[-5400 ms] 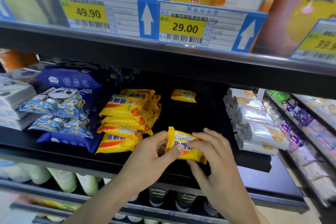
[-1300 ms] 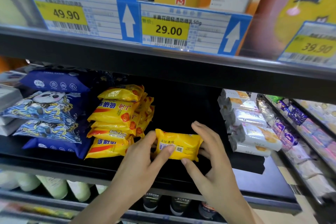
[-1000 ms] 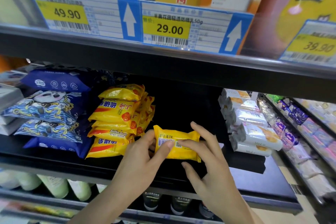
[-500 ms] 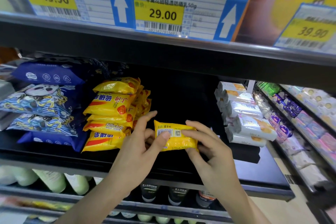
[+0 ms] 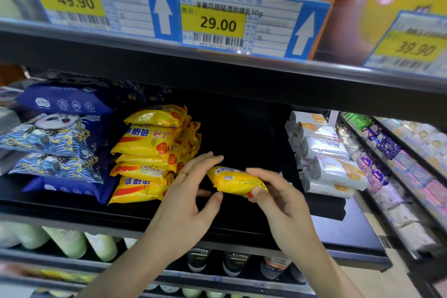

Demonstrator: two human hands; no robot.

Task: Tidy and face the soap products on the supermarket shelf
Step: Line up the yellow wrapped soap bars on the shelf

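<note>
Soap bar (image 5: 238, 182) in yellow wrapper: I read it held above the front of the black shelf (image 5: 242, 220), back label with barcode facing the camera. My right hand (image 5: 278, 197) pinches its right end, thumb underneath and fingers curled over the top edge. My left hand (image 5: 191, 198) sits just beside the bar's left end, fingers spread and relaxed; the thumb tip is near the wrapper, but I cannot tell whether it touches. A ring shows on one left finger.

Stack of yellow soap bars (image 5: 150, 155) stands to the left of the held bar, one wrapper reading "Sulfur Soap". Blue panda-print packs (image 5: 58, 138) lie further left. White soap packs (image 5: 324, 157) are stacked on the right side of the same shelf. Price tags (image 5: 217, 24) hang on the shelf edge above, reading 49.90, 29.00 and 39.90.
</note>
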